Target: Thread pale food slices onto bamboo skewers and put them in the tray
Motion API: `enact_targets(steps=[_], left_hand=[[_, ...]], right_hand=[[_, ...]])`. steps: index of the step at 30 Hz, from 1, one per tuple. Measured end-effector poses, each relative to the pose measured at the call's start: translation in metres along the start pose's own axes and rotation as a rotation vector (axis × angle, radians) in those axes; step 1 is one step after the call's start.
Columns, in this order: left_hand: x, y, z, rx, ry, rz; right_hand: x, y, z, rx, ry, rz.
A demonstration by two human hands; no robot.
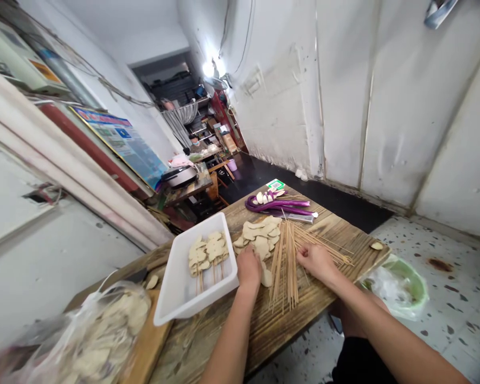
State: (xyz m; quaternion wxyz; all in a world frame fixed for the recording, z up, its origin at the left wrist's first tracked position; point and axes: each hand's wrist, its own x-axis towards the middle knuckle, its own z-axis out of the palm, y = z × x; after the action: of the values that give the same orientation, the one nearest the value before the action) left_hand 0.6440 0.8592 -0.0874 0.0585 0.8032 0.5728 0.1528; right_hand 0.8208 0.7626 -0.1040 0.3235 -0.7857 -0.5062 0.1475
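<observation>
My left hand is over the near edge of a pile of thin pale-beige slices, fingers curled down among them; what they grip is hidden. To its right, my right hand is closed in a pinch beside a fanned bundle of bamboo skewers. A thin stick shows just below its fingers, seemingly one skewer. A white plastic tub stands left of my left hand. Inside it lie threaded slices in bunches, their sticks pointing towards me.
Long purple eggplants and a knife lie at the wooden table's far end. A clear bag of slices is at the left on a cutting board. A green lined bin stands on the floor at the right.
</observation>
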Motion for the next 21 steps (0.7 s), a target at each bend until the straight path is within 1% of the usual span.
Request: enact_targets(steps=[4,5,8,10,14,16,17,19,21], left_hand=[[-0.004,0.001,0.001,-0.016,-0.001,0.028],[-0.004,0.001,0.001,-0.019,0.016,0.037],[-0.007,0.005,0.001,-0.087,0.142,0.089],[-0.013,0.008,-0.003,-0.205,0.18,0.108],[-0.04,0.009,-0.014,-0.551,0.165,0.122],[-0.06,-0.001,-0.017,-0.775,0.119,0.075],[-0.071,-0.009,-0.018,-0.903,0.077,0.02],[-0.094,-0.031,-0.019,-1.143,-0.004,-0.121],[-0.115,-0.061,-0.023,-1.336,-0.015,-0.288]], right_hand=[[-0.012,0.003,0.003,0.12,0.058,-0.02],[-0.013,0.004,0.004,0.144,0.076,-0.027],[-0.015,0.006,0.008,0.204,0.125,-0.049],[-0.015,0.006,0.009,0.28,0.157,-0.045],[-0.023,0.006,0.01,0.417,0.223,-0.056],[-0.031,0.004,0.01,0.429,0.253,-0.102],[-0.037,0.003,0.011,0.433,0.261,-0.127],[-0.05,0.002,0.017,0.453,0.254,-0.176],[-0.067,-0.001,0.028,0.49,0.235,-0.218]])
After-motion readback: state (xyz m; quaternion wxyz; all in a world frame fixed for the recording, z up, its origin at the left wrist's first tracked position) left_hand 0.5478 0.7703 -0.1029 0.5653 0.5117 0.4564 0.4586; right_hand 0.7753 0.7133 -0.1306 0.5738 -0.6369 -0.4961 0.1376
